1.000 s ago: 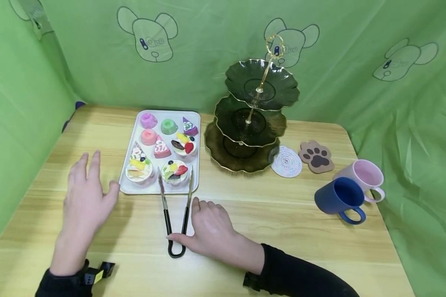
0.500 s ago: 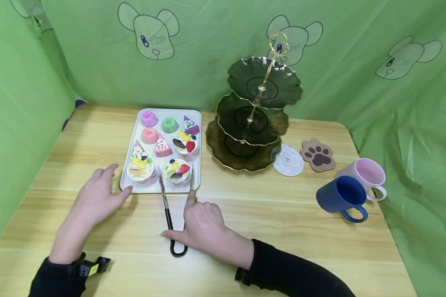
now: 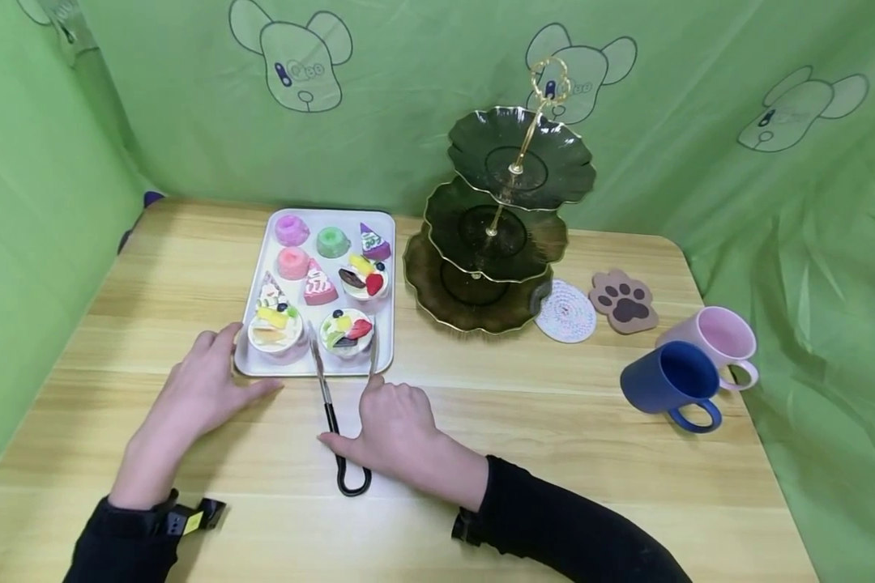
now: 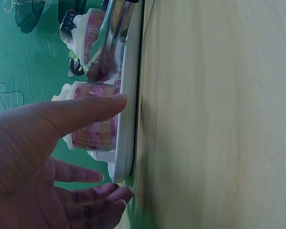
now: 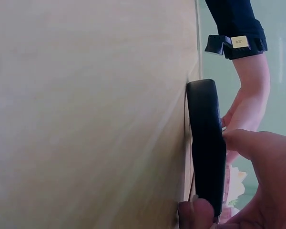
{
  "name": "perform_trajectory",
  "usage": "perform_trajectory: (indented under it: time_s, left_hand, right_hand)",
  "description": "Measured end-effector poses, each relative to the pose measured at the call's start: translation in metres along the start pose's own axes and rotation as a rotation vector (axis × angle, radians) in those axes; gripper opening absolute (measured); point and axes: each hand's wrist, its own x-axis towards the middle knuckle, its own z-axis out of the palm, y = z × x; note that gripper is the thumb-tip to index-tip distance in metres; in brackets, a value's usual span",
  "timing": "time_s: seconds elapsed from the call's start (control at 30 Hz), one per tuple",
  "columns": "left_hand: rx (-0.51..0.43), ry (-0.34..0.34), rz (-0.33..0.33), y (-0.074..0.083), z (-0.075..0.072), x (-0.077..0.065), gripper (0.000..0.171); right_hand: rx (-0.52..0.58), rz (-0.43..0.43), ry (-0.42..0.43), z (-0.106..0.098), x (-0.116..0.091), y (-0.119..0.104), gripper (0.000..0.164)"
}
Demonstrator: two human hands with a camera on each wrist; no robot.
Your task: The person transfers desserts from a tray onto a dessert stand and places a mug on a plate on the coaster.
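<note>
In the head view, a white tray [image 3: 262, 371] carries several dessert models, with two fruit-topped cups [image 3: 275, 332] along its front. My left hand [image 3: 202, 393] is at the tray's front left corner, thumb along the front side and fingers by the left side. Whether it touches the rim is unclear. A pair of tongs [image 3: 331, 417] with black handles lies with its metal arms over the tray, on either side of the right cup [image 3: 346, 334]. My right hand [image 3: 401, 429] grips the tongs; its thumb and a fingertip meet the black handle [image 5: 207, 143] in the right wrist view.
Right of the tray stands a three-tier dark plate stand [image 3: 474, 295] with a gold handle. Beyond it lie a round coaster [image 3: 567, 314] and a paw-shaped coaster [image 3: 625, 303]. A blue mug [image 3: 645, 380] and a pink mug [image 3: 725, 336] stand at the table's right edge.
My left hand has moved right and reached the tray's corner. My right hand has shifted left over the tongs, its index finger going forward and then closing on the handle. The tray stays put.
</note>
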Motion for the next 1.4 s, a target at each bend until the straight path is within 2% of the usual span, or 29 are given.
perform_trajectory:
  time_s: [0.17,0.37,0.67,1.03,1.23,1.4]
  left_hand:
    - [0.014,-0.004,0.003,-0.001,-0.001,0.0,0.115]
    - [0.028,0.002,0.016,-0.002,-0.005,-0.001,0.105]
    - [0.094,-0.007,0.024,-0.003,-0.007,-0.002,0.087]
    - [0.094,-0.007,0.013,0.001,-0.008,-0.001,0.092]
    - [0.09,-0.012,0.021,0.0,-0.008,0.0,0.097]
    - [0.075,-0.01,0.031,0.001,-0.006,0.001,0.095]
  right_hand:
    - [0.052,0.022,-0.063,-0.002,0.001,0.005,0.08]
    - [0.068,0.025,-0.081,-0.004,-0.001,0.016,0.069]
    - [0.079,0.033,-0.036,-0.004,-0.007,0.033,0.053]
    - [0.16,0.023,0.063,0.003,-0.017,0.052,0.05]
    - [0.117,0.006,0.092,0.006,-0.018,0.054,0.05]
    - [0.061,0.005,0.089,0.011,-0.02,0.052,0.055]
